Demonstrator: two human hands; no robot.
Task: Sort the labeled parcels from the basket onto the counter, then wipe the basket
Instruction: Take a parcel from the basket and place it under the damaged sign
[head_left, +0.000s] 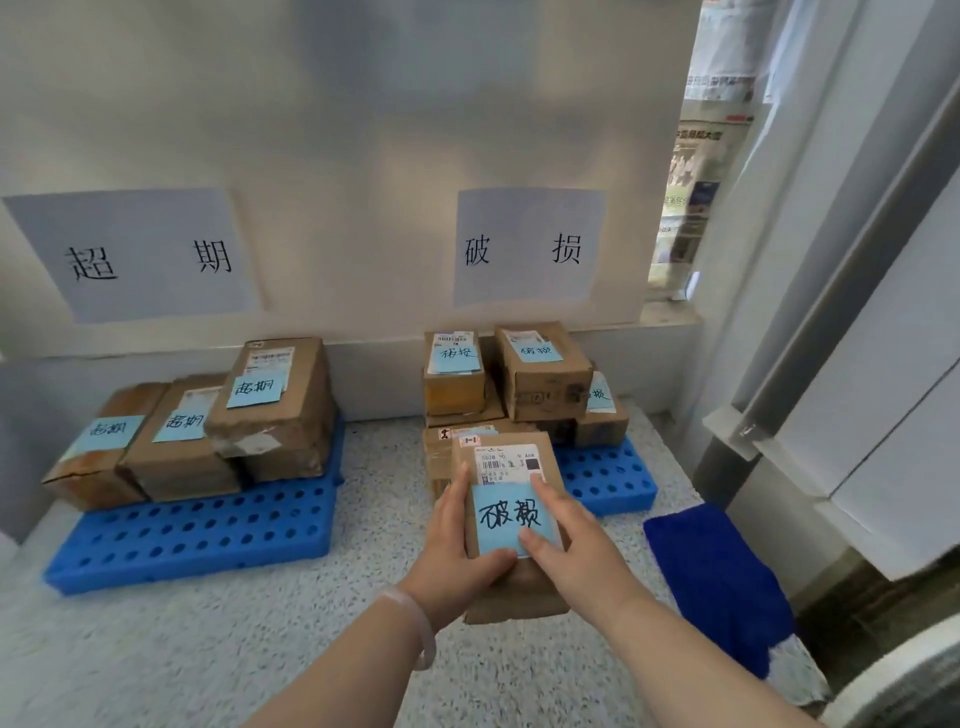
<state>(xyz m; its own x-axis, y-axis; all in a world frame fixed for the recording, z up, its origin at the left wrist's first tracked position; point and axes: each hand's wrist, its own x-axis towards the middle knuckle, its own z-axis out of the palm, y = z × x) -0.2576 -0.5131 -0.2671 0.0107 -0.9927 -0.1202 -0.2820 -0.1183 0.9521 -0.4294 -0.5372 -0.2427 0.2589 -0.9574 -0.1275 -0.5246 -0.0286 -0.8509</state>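
Note:
I hold a brown cardboard parcel (511, 467) with a blue note reading 破损 above the speckled counter (208, 649). My left hand (460, 545) grips its left side, thumb on top. My right hand (566, 535) holds its right side, fingers on the note. Just behind it several parcels with the same note (543, 374) are stacked on the right blue pallet (608, 480), under the 破损 wall sign (527, 249). Three parcels marked 超期 (280, 405) sit on the left blue pallet (197, 535), under the 超期 sign (140, 257). The basket is out of view.
A dark blue cloth (717, 577) lies on the counter at the right, near its edge. A white wall closes the back, and a window frame (831, 312) stands at the right. A pale rounded rim (904, 675) shows at the bottom right corner.

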